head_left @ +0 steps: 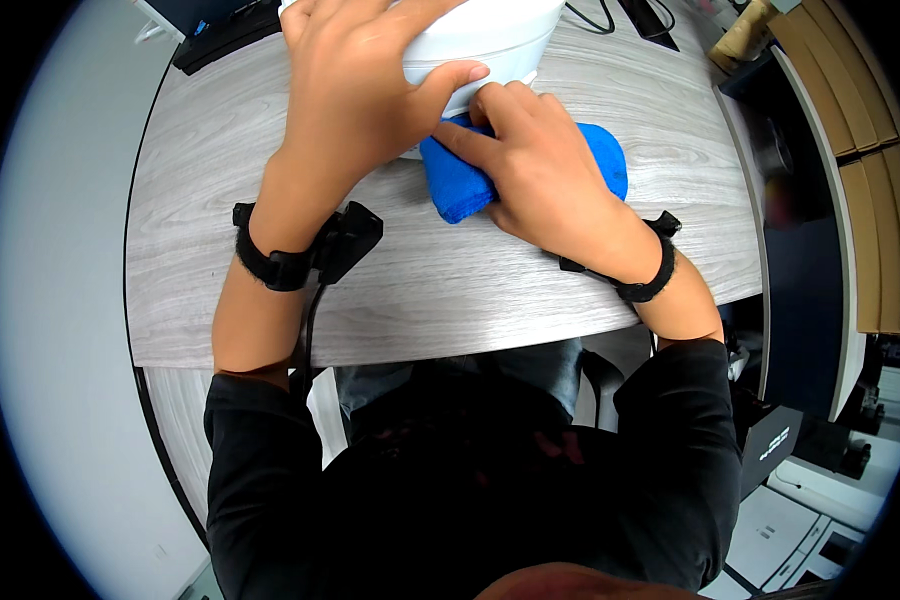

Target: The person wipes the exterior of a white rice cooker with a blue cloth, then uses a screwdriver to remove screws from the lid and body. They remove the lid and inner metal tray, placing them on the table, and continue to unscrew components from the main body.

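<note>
Lying against the near side of the white tub [515,50], the left hand [365,85] was spread, its thumb set apart and flat to the wall; its other fingertips ran out of view at the top edge, so whether it gripped the tub could not be told. The right hand [545,160] was curled down over a blue cloth [460,190], fingers bent, thumb laid across the fabric; it had hold of the cloth, which was folded and bulged out on both sides of the palm. The cloth lay at the foot of the tub, on the near side; both stood toward the far part of the grey wood-grain desk [450,300]. A black strap [280,270] circled each wrist, a dark block attached at the left one; black cables [605,20] lay beyond the tub to the right; cardboard boxes [875,220] stood past the desk's right side.
</note>
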`<state>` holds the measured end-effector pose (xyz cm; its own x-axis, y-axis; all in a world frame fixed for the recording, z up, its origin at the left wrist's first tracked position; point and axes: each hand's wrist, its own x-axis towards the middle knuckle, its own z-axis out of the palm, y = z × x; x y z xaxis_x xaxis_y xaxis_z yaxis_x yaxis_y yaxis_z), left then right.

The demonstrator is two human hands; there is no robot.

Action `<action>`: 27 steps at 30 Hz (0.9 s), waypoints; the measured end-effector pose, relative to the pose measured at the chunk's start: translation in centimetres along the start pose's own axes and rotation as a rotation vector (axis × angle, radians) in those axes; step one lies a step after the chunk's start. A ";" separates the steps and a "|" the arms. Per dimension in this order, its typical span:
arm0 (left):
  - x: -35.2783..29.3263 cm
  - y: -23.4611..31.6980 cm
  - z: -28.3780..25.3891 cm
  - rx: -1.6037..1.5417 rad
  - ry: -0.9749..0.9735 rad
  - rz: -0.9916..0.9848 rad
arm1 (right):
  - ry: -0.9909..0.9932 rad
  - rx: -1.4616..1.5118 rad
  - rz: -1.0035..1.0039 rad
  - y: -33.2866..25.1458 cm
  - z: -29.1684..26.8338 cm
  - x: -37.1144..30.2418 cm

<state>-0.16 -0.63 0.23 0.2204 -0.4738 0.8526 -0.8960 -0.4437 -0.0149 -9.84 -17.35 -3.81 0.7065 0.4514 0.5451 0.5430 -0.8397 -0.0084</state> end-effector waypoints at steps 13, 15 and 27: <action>0.1 -0.1 -0.1 -0.015 -0.016 0.012 | -0.073 -0.177 0.003 -0.6 1.7 -0.8; 0.3 0.0 -0.3 -0.001 -0.056 -0.015 | -0.109 -0.196 0.005 -0.5 1.9 -1.0; -0.3 -1.4 -0.5 0.026 -0.115 -0.002 | -0.225 -0.237 0.025 0.6 0.8 -1.5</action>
<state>0.81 0.55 0.28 0.2659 -0.5561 0.7874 -0.8855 -0.4638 -0.0285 -10.17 -18.31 -5.31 0.8149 0.4632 0.3483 0.4223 -0.8862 0.1906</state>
